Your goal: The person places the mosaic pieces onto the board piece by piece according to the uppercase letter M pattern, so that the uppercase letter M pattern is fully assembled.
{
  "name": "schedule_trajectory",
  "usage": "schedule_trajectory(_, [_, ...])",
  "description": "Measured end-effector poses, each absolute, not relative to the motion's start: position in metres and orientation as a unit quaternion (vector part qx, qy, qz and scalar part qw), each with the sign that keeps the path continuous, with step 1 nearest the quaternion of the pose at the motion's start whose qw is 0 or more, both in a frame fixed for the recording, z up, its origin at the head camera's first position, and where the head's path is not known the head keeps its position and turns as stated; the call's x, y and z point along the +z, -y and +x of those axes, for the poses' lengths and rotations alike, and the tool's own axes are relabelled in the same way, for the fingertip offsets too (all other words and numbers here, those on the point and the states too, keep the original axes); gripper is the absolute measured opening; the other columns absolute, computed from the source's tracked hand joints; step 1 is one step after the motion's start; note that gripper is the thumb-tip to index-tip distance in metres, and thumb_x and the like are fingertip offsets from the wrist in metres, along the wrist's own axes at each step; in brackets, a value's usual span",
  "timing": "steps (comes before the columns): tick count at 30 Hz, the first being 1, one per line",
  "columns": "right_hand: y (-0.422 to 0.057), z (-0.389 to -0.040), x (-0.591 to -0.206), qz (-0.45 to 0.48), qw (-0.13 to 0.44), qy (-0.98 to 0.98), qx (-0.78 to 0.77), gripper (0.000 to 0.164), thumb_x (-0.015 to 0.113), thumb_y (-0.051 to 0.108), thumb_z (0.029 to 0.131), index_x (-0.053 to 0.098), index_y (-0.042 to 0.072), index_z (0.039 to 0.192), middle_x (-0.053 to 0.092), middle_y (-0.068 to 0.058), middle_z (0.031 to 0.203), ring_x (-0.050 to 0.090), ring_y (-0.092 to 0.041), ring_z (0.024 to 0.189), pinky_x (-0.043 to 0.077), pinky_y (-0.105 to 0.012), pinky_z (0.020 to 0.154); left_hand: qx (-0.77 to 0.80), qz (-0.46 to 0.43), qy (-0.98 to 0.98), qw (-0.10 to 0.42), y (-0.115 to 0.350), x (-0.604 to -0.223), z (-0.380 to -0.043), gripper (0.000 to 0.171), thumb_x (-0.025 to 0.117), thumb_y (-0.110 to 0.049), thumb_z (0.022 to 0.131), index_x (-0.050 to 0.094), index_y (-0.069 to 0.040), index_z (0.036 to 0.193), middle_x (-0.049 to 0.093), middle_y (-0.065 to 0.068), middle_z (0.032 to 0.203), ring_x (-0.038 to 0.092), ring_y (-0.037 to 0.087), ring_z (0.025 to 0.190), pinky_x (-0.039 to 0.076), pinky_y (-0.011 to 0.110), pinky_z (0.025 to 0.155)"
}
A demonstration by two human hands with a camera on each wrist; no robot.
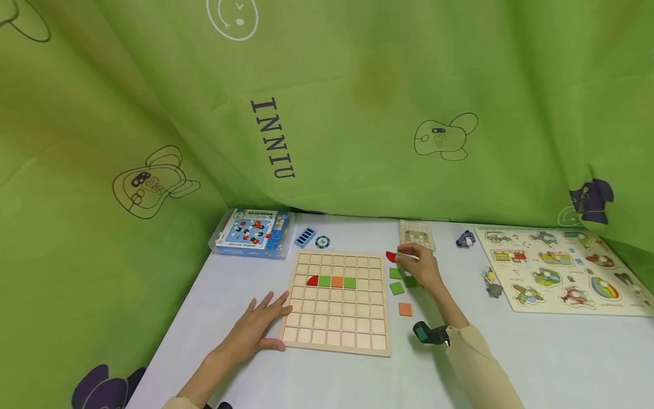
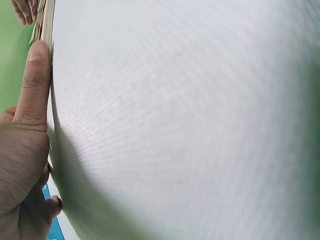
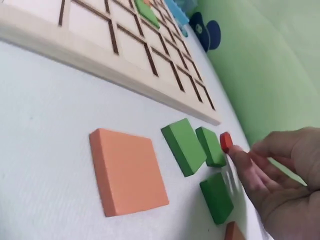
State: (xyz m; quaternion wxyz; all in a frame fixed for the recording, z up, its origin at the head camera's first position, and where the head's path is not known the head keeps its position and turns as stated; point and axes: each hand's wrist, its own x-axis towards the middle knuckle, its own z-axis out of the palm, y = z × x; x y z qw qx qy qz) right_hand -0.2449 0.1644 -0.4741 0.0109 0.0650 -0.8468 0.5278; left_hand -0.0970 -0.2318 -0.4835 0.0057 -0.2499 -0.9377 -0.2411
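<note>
The wooden grid board point(image 1: 327, 324) lies flat on the white table. One row of it holds a red quarter-round tile point(image 1: 313, 280), two green squares and an orange square point(image 1: 337, 282). My left hand point(image 1: 255, 325) rests at the board's left edge, fingers spread and thumb by the near corner. Beyond the board's far right corner, my right hand point(image 1: 420, 266) pinches another red quarter-round tile point(image 3: 226, 142) at its fingertips; the fingers partly hide it. Near that hand lie several loose green square tiles point(image 3: 184, 146) and an orange square tile point(image 3: 131, 172).
Behind the board are a boxed molecule set point(image 1: 250, 232), a blue striped piece point(image 1: 305, 237) and a round chip point(image 1: 322, 242). A pattern card point(image 1: 424, 228) lies past my right hand. Small figures point(image 1: 465, 239) and a picture puzzle board point(image 1: 557, 272) stand further right. Green curtain point(image 1: 357, 113) encloses the table.
</note>
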Motion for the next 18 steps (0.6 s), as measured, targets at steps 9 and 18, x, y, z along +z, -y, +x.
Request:
schedule_trajectory(9, [-0.166,-0.258,-0.479,0.107,0.01,0.863,0.494,0.031,0.067,-0.011,0.083,0.06,-0.011,0.113,0.064,-0.029,0.11,0.065,-0.039,0.092,0.056,-0.035,0.079,-0.238,-0.255,0.937,0.016,0.232,-0.485,-0.096,0.073,0.074,-0.042,0.072,0.055,-0.009,0.134,0.036,0.015,0.15,0.03,0.048,0.135,0.021,0.071,0.103])
schedule_trajectory(18, [-0.167,-0.265,-0.479,0.123,-0.009,0.88,0.459,0.021,0.07,-0.004,0.084,0.065,-0.008,0.103,0.068,-0.022,0.096,0.065,-0.03,0.083,0.054,-0.028,0.071,-0.237,-0.263,0.935,0.027,0.232,-0.487,-0.097,0.074,0.073,-0.044,0.072,0.054,-0.009,0.134,0.036,0.015,0.15,0.031,0.049,0.134,0.022,0.072,0.102])
